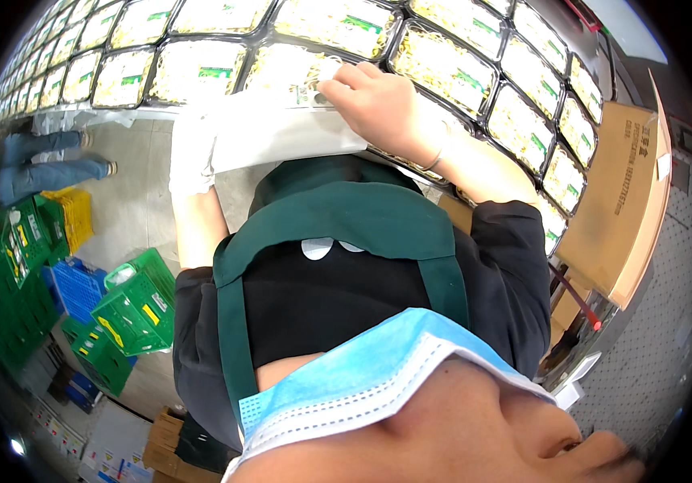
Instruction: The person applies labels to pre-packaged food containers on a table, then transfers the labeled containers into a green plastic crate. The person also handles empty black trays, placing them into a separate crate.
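White sheet (281, 137): held flat along the near edge of the tray rows, above the green apron (346, 217).
Right hand (374, 101): fingers curled, pinching the sheet's upper edge where it meets a sprout tray (285, 68).
Left hand (191, 157): mostly hidden under the sheet; its grip cannot be told.
Trays: clear packs of pale sprouts are packed edge to edge, filling the surface to the top rim.
Open room: bare grey floor (132, 193) is seen at left, bounded by green crates (132, 302).
Right edge: a brown cardboard box (619, 193) leans close.
Cut off: a blue face mask (362, 378) blocks the lower view; another person's legs (44, 165) are partly seen.
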Demonstrator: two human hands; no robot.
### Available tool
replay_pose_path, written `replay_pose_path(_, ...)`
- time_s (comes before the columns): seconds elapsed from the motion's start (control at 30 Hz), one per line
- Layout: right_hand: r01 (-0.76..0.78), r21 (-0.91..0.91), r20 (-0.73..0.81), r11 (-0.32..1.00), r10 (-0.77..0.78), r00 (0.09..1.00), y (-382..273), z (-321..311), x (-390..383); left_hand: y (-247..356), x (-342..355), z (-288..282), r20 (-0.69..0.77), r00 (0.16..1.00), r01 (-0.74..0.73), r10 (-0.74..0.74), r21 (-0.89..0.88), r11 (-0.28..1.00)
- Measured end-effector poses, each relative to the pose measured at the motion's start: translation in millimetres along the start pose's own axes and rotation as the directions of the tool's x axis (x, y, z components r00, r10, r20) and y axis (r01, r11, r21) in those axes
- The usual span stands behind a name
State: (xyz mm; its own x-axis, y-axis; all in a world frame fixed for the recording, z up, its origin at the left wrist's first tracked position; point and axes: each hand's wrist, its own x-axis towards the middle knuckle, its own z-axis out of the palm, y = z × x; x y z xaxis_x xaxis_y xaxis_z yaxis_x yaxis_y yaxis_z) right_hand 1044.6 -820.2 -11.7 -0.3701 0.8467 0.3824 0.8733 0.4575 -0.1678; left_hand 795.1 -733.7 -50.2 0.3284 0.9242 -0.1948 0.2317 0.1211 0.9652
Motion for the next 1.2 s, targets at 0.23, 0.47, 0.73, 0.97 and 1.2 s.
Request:
replay_pose_path(0.23, 0.055, 0.139, -0.224, 0.989, -0.023, 0.974, 17, 18, -12, -23, 18, 5, 0.174, 0.980, -0.144, 0.100, 0.263, 0.954)
replay_pose_path(0.47, -0.554, 0.647, 0.052, 0.524, 0.695, 0.718, 70, -4, -24, -46, 28, -1, 0.067, 0.992, 0.117, -0.108, -0.146, 0.982)
replay_pose_path(0.73, -0.841, 0.472, -0.070, 0.264, 0.962, 0.263, 195, 28, -29, -23, 16, 5, 0.015, 0.985, 0.170, -0.170, -0.153, 0.974)
replay_pose_path(0.97, -0.840, -0.419, -0.315, 0.346, 0.812, 0.491, 227, 41, -41, -27, 8, -3, -0.071, 0.982, 0.163, -0.174, -0.138, 0.977)
replay_pose_path(1.2, -0.920, 0.150, 0.164, 0.361, 0.909, 0.383, 315, 20, -62, -32, 2, -8, -0.108, 0.972, 0.194, -0.207, -0.118, 0.974)
